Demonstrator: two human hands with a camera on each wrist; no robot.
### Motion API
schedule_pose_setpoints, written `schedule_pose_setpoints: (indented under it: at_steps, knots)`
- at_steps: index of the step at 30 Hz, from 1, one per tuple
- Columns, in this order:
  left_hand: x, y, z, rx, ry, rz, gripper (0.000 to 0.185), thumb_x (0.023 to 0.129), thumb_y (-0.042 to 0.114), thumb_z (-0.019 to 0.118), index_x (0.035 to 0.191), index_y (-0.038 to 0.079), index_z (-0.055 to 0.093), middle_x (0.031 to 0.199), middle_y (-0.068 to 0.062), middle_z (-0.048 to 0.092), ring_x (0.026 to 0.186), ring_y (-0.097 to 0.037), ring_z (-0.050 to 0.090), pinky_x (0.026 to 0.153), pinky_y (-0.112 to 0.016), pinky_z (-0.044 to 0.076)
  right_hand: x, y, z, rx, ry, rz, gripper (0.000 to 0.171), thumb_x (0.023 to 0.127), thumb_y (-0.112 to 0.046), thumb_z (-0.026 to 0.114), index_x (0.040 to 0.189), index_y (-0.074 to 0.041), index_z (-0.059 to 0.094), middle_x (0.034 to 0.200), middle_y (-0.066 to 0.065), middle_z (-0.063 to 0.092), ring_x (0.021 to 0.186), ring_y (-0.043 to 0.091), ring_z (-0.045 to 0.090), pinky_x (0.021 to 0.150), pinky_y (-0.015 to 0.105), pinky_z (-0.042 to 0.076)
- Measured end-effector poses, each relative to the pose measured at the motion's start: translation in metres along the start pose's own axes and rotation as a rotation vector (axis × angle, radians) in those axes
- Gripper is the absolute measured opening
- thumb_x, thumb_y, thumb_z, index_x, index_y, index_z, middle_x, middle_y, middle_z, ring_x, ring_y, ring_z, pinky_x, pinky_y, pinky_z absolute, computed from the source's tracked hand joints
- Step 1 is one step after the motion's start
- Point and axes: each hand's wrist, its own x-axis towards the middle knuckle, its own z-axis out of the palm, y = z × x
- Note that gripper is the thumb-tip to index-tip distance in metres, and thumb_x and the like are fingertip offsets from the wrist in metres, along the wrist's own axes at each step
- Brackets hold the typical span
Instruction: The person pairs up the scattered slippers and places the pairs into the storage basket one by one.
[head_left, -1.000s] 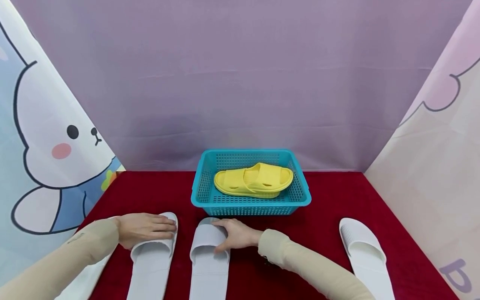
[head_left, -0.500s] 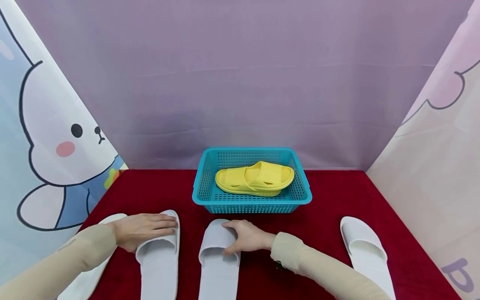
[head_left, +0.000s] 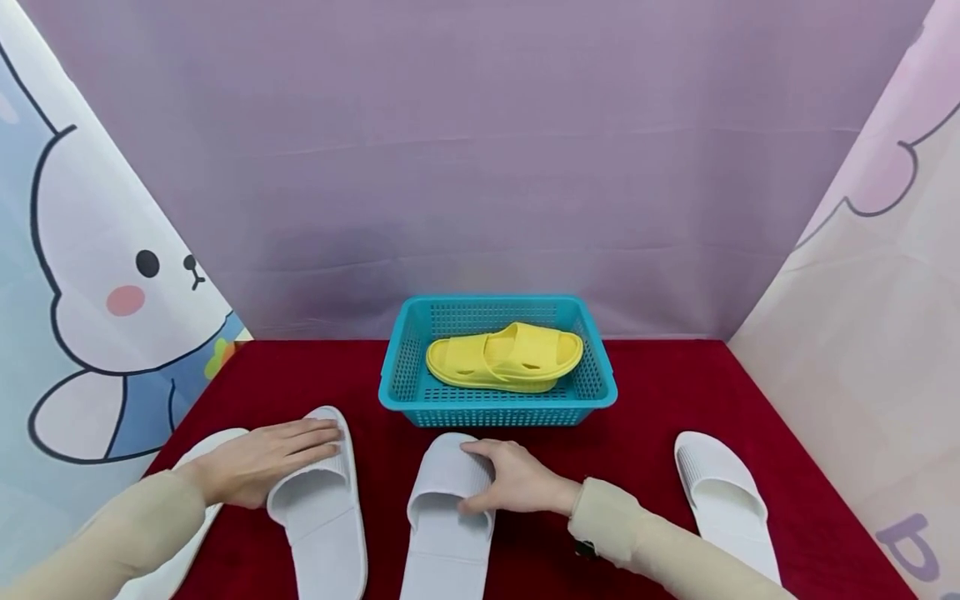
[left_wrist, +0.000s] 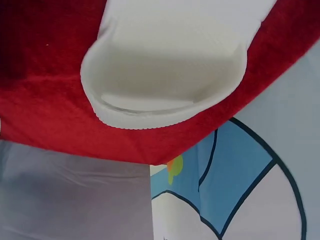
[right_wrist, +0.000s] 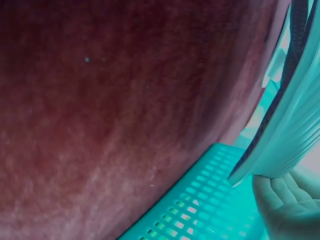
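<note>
Right hand (head_left: pixel 517 482) grips the ribbed strap of the middle white slide (head_left: pixel 448 542), thumb by the strap's opening and index finger near the toe. This slide is at the lower centre of the frame, just leftward of the palm. Its long axis runs up the frame, leaning slightly right at the top, with the toe pointing at the blue-green mesh basket (head_left: pixel 495 407) just beyond. Of the two hands, the right is nearer the basket. Whether the sole is clear of the cloth I cannot tell.

Left hand (head_left: pixel 270 460) lies across the strap and toe of a second white slide (head_left: pixel 327 537), whose toe tilts left. The thumb is hidden, so I cannot tell whether it pinches.

A third white slide (head_left: pixel 177 557) lies partly under the left sleeve (head_left: pixel 127 533) at lower left, a fourth white slide (head_left: pixel 716 467) at lower right. Yellow slides (head_left: pixel 506 362), seemingly stacked, lie in the basket on the red cloth (head_left: pixel 652 400).
</note>
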Motion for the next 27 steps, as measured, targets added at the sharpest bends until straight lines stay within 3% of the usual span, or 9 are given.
schedule_pose_setpoints:
  at_steps: [5, 9, 12, 16, 20, 27]
  knots:
    - [-0.001, 0.01, -0.006, 0.011, 0.016, -0.056, 0.109, 0.045, 0.035, 0.087, 0.139, 0.013, 0.039, 0.14, -0.006, 0.042, 0.129, -0.023, 0.03, 0.11, -0.012, -0.001, -0.01, -0.004, -0.007, 0.024, 0.028, -0.034, 0.079, 0.069, -0.044, 0.075, 0.133, -0.007, 0.047, 0.129, 0.005, 0.052, 0.108, 0.015, 0.051, 0.085, 0.025, 0.048]
    - [0.0, 0.017, -0.013, 0.071, 0.017, -0.141, 0.109, 0.044, 0.035, 0.088, 0.139, 0.018, 0.039, 0.141, -0.002, 0.041, 0.13, -0.019, 0.027, 0.106, -0.02, 0.028, -0.016, -0.008, -0.014, 0.048, 0.044, -0.063, 0.078, 0.069, -0.041, 0.076, 0.132, -0.005, 0.047, 0.128, 0.006, 0.053, 0.106, 0.015, 0.051, 0.083, 0.023, 0.048]
    - [0.001, 0.02, -0.018, 0.09, 0.042, -0.189, 0.109, 0.041, 0.034, 0.089, 0.138, 0.02, 0.041, 0.14, -0.002, 0.041, 0.13, -0.019, 0.027, 0.106, -0.019, 0.027, -0.02, -0.011, -0.019, 0.058, 0.047, -0.072, 0.078, 0.07, -0.04, 0.076, 0.133, -0.006, 0.047, 0.127, 0.005, 0.053, 0.106, 0.014, 0.051, 0.081, 0.022, 0.049]
    - [0.009, 0.022, -0.027, 0.117, 0.096, -0.193, 0.109, 0.038, 0.031, 0.091, 0.135, 0.016, 0.044, 0.138, -0.004, 0.042, 0.127, -0.022, 0.03, 0.109, -0.012, -0.003, -0.025, -0.018, -0.026, 0.072, 0.06, -0.07, 0.078, 0.069, -0.041, 0.076, 0.133, -0.007, 0.047, 0.126, 0.003, 0.054, 0.103, 0.012, 0.052, 0.079, 0.022, 0.049]
    - [0.022, 0.02, -0.039, 0.172, 0.17, -0.183, 0.112, 0.033, 0.026, 0.092, 0.133, 0.01, 0.044, 0.135, -0.008, 0.044, 0.124, -0.025, 0.033, 0.111, -0.015, -0.003, -0.03, -0.023, -0.033, 0.072, 0.091, -0.078, 0.078, 0.07, -0.041, 0.076, 0.133, -0.006, 0.046, 0.127, 0.005, 0.053, 0.104, 0.014, 0.051, 0.08, 0.025, 0.049]
    - [0.04, 0.021, -0.05, 0.185, 0.253, -0.258, 0.113, 0.031, 0.026, 0.092, 0.131, 0.008, 0.044, 0.132, -0.009, 0.045, 0.123, -0.027, 0.036, 0.111, -0.013, -0.001, -0.037, -0.028, -0.049, 0.085, 0.148, -0.06, 0.078, 0.071, -0.04, 0.075, 0.135, -0.007, 0.044, 0.134, 0.006, 0.048, 0.112, 0.019, 0.05, 0.088, 0.035, 0.048]
